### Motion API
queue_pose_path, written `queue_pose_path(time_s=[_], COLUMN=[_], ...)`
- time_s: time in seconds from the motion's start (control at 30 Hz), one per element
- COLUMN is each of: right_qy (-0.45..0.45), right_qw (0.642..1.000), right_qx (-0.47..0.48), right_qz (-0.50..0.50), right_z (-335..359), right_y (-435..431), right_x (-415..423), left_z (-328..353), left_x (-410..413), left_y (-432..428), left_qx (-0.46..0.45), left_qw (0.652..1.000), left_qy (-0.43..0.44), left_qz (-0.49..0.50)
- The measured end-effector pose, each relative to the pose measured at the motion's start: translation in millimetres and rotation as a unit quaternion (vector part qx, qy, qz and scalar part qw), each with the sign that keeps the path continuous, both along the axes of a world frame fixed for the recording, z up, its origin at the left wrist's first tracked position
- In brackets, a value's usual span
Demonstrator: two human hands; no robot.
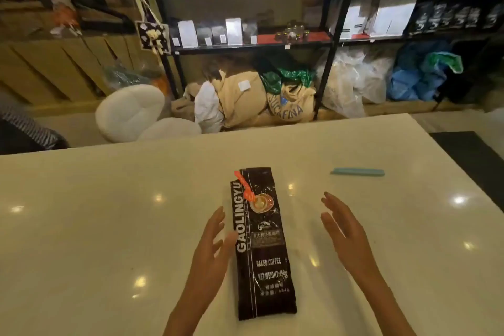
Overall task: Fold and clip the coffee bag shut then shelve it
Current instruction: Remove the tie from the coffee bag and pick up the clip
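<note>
A long black coffee bag (263, 248) with white and orange print lies flat on the white table (109, 213), its top end pointing away from me. My left hand (214, 243) hovers open at the bag's left edge, thumb close to or touching it. My right hand (345, 229) is open to the right of the bag, clear of it. A light blue bag clip (357, 172) lies on the table further back and right, beyond my right hand. Black metal shelves (245, 45) holding bags and boxes stand behind the table.
Burlap sacks (245, 98) and plastic bags (351, 82) fill the floor under the shelves. A white cushioned stool (131, 109) stands left of the sacks. A dark mat (474, 161) lies beyond the table's right edge. Cardboard boxes (54, 68) line the left wall.
</note>
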State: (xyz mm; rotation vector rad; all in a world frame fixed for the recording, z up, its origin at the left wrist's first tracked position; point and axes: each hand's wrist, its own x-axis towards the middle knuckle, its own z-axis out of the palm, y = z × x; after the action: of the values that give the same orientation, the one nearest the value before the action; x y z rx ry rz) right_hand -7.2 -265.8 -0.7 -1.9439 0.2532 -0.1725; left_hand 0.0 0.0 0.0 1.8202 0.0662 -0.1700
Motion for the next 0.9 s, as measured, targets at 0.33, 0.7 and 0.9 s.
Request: queue_pose_path(time_s=[0.33,0.7,0.9], right_qy=[-0.018,-0.025,0.010], right_qw=[0.932,0.883,0.901], right_qx=[-0.357,-0.469,-0.432], right_qz=[-0.054,0.018,0.035], right_z=[-47,-85,-84], right_y=[-148,-164,-155], right_x=[93,115,100], left_z=[-40,-51,-43], left_x=[-10,-18,-21], left_y=[-46,-80,-87], left_qx=[-0.035,0.015,0.039], left_qw=[0.992,0.977,0.977], left_qy=[0.086,0.064,0.063], left_qz=[0.086,0.204,0.198])
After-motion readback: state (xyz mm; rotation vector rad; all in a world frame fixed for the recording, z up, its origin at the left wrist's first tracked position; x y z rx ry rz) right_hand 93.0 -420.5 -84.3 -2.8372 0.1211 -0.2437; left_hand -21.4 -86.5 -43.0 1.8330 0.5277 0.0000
